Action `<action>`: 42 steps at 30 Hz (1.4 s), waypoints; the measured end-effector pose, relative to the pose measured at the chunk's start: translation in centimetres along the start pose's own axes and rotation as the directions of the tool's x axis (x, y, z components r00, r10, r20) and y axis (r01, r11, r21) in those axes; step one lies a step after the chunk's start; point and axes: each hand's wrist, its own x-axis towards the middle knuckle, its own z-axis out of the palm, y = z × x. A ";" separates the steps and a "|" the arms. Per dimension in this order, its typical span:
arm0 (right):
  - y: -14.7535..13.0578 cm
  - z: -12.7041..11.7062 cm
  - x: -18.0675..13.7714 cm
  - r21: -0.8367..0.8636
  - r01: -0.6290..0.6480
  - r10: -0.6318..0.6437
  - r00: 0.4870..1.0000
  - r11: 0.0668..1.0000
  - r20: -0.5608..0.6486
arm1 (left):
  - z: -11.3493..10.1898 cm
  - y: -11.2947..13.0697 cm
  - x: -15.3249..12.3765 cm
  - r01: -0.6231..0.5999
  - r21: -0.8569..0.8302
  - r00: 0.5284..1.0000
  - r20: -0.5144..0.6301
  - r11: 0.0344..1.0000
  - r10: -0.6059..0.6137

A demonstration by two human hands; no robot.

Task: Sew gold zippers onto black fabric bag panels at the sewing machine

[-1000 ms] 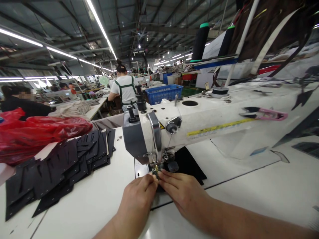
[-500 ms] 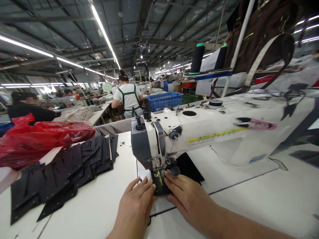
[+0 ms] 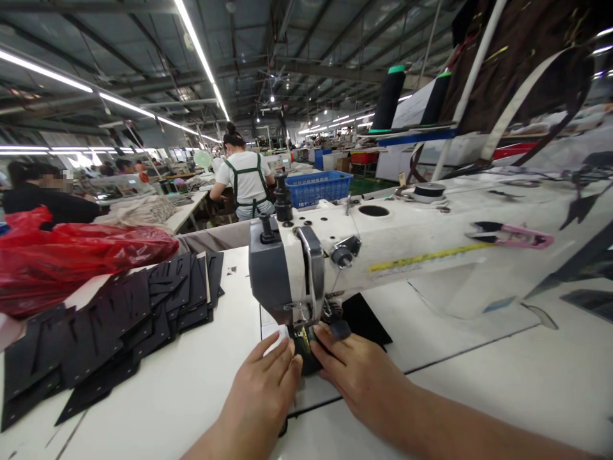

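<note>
A black fabric piece [image 3: 311,365] with a strip of gold zipper teeth [image 3: 306,339] lies under the presser foot of the white sewing machine [image 3: 313,294]. My left hand [image 3: 263,390] rests on its left side, fingers stretched out flat beside a white piece [image 3: 279,335] at the machine's needle area. From the right, my right hand [image 3: 359,374] presses the fabric with outstretched fingers, close to the foot. Black material [image 3: 366,319] spreads behind the right hand; whether it belongs to the same piece I cannot tell. The needle tip is hidden.
Overlapping black cut panels [image 3: 110,326] lie at left, before a red plastic bag [image 3: 96,246]. Pink-handled thread snips [image 3: 524,236] and a yellow measuring tape [image 3: 426,257] are on the machine arm. Thread cones [image 3: 389,99] stand behind; a co-worker [image 3: 245,176] sits beyond, near a blue basket [image 3: 318,188].
The view has shifted slightly. Both hands stay on the black fabric beside the foot, and the fabric's near edge seems a little closer to the foot.
</note>
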 end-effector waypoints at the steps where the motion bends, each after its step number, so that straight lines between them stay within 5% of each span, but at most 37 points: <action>1: 0.1 0.1 0.1 0.000 0.006 -0.006 1.000 1.000 0.002 | 0.0 -0.1 0.1 -0.005 0.010 1.000 0.009 1.000 0.005; 15: 1.2 3.4 0.2 0.089 -0.106 0.087 0.977 0.990 0.193 | 1.3 -1.5 0.2 0.064 0.011 0.998 -0.002 0.998 -0.064; 24: 1.2 1.0 1.4 0.144 -0.138 0.111 0.978 0.980 0.177 | 1.0 -1.5 0.2 0.103 -0.022 0.994 0.040 0.994 -0.102; 42: 1.3 0.6 1.2 0.216 -0.209 0.180 0.973 0.954 0.146 | 1.7 -1.5 -0.1 0.200 -0.122 0.979 0.002 0.972 -0.202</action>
